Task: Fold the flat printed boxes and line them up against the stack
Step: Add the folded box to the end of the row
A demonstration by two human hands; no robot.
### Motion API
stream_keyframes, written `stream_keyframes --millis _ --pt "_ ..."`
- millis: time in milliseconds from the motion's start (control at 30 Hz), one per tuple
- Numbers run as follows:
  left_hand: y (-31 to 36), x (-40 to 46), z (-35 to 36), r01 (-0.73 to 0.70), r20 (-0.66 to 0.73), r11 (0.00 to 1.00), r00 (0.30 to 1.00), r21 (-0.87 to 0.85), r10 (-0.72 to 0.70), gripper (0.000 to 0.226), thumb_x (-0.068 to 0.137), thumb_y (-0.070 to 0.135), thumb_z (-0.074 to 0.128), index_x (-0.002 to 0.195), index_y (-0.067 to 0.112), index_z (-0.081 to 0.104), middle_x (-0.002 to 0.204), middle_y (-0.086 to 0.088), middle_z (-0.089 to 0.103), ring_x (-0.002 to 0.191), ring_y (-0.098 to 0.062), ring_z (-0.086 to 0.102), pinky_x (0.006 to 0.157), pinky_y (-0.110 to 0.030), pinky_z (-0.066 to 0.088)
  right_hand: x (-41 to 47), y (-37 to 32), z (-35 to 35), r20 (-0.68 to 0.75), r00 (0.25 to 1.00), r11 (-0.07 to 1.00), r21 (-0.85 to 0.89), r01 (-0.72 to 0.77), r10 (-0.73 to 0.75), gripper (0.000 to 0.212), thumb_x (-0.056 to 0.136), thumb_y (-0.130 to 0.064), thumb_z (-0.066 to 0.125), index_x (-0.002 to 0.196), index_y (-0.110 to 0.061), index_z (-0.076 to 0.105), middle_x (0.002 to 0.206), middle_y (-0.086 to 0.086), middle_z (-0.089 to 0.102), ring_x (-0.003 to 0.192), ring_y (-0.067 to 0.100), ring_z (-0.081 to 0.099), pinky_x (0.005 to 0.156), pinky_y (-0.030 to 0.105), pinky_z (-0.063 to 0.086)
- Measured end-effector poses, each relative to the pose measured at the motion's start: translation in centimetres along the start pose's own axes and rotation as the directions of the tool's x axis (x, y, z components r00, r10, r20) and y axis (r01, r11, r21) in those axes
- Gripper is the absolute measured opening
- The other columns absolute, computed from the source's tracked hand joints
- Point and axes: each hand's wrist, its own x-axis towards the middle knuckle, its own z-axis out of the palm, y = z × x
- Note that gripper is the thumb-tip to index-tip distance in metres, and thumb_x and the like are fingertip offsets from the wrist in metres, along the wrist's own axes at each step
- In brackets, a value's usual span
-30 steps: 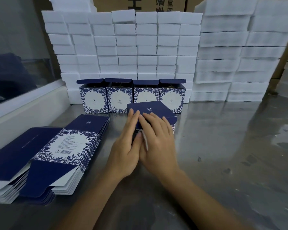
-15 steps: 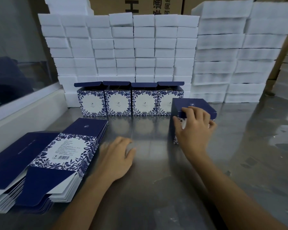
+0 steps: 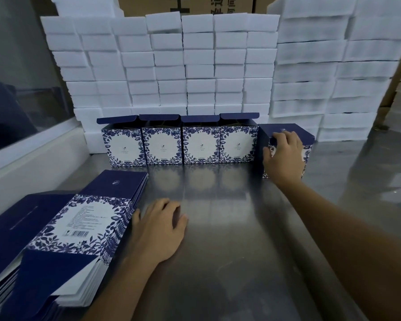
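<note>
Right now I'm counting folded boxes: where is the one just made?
In the head view, the newest folded box is at the right end of the row of four folded boxes, slightly nearer than them, under the right hand.

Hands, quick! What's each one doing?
Left hand: open, resting on the table, holding nothing.
Right hand: holding the folded box at the row's end.

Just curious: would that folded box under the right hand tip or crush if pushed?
The folded box is probably light: thin card, likely empty. It should slide easily on the smooth metal table. A high push might tip it; the right hand gripping hard could dent it.
</note>
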Motion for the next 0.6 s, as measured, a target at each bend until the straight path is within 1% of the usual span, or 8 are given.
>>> stream_keyframes --millis 100,200,233,300,367,433,500,600 --pt "0.0 0.1 0.1 0.004 0.001 1.000 1.000 -0.001 -0.004 0.040 0.096 0.056 0.037 0.132 0.039 0.045 0.144 0.013 0.038 0.135 -0.013 0.036 0.115 -0.050 0.016 1.9 0.5 1.1 0.135 0.991 1.000 0.019 0.002 -0.004 0.051 0.095 -0.017 0.061 0.142 -0.007 0.045 0.159 0.011 0.031 0.154 0.026 0.010 0.106 0.050 0.039" --pt "0.1 0.3 0.0 0.006 0.004 1.000 1.000 0.008 -0.006 0.039 0.097 0.056 0.036 0.131 0.039 0.044 0.145 0.013 0.037 0.136 -0.013 0.035 0.115 -0.049 0.016 3.3 0.6 2.1 0.285 0.958 0.999 -0.017 0.032 -0.026 0.073 0.096 -0.021 0.061 0.157 -0.009 0.022 0.168 0.009 0.001 0.155 0.025 -0.005 0.112 0.049 0.034" --pt "0.1 0.3 0.0 0.007 0.004 1.000 1.000 0.006 -0.007 0.039 0.097 0.056 0.036 0.131 0.039 0.044 0.145 0.013 0.037 0.136 -0.013 0.035 0.116 -0.048 0.015 3.4 0.6 2.5 0.333 0.942 0.999 -0.022 0.047 -0.037 0.083 0.096 -0.023 0.062 0.159 -0.010 0.011 0.168 0.009 -0.011 0.155 0.027 -0.005 0.113 0.049 0.032" --pt "0.0 0.3 0.0 0.007 0.004 1.000 1.000 0.004 -0.007 0.039 0.097 0.056 0.036 0.131 0.039 0.044 0.146 0.013 0.037 0.136 -0.012 0.034 0.115 -0.048 0.015 2.7 1.0 3.5 0.460 0.888 1.000 -0.017 -0.003 0.011 0.097 0.094 -0.032 0.065 0.159 -0.012 -0.005 0.164 0.010 -0.026 0.154 0.032 0.008 0.114 0.047 0.032" --pt "0.0 0.1 0.1 0.005 0.002 1.000 1.000 -0.002 -0.005 0.039 0.097 0.056 0.036 0.131 0.039 0.044 0.145 0.014 0.037 0.136 -0.012 0.034 0.115 -0.048 0.015 1.1 1.9 5.0 0.596 0.799 0.993 -0.113 -0.014 0.079 0.091 0.096 -0.047 0.058 0.160 -0.015 0.002 0.167 0.012 -0.011 0.151 0.034 0.020 0.119 0.051 0.025" --pt "0.0 0.2 0.2 0.005 0.002 1.000 1.000 -0.011 -0.005 0.038 0.097 0.056 0.036 0.130 0.040 0.043 0.145 0.015 0.037 0.136 -0.011 0.034 0.115 -0.047 0.015 -0.4 2.6 6.3 0.663 0.745 0.951 -0.274 0.147 0.076 0.066 0.098 -0.059 0.040 0.152 -0.021 0.031 0.163 0.010 0.023 0.147 0.029 0.030 0.118 0.055 0.022" --pt "0.0 0.3 0.2 0.000 -0.004 1.000 1.000 -0.009 0.000 0.037 0.096 0.057 0.036 0.129 0.041 0.043 0.144 0.016 0.037 0.135 -0.011 0.034 0.115 -0.047 0.015 -1.0 2.5 6.9 0.661 0.749 0.931 -0.299 0.209 0.044 0.056 0.098 -0.060 0.030 0.137 -0.023 0.047 0.150 0.006 0.041 0.142 0.024 0.036 0.113 0.056 0.022" --pt "-0.2 0.5 0.1 0.002 -0.018 1.000 1.000 -0.017 -0.002 0.037 0.096 0.058 0.036 0.127 0.041 0.044 0.142 0.017 0.039 0.134 -0.011 0.035 0.114 -0.046 0.017 -1.3 1.9 7.0 0.638 0.770 0.940 -0.266 0.214 0.005 0.049 0.099 -0.056 0.030 0.127 -0.022 0.052 0.142 0.003 0.048 0.137 0.023 0.039 0.110 0.053 0.024"
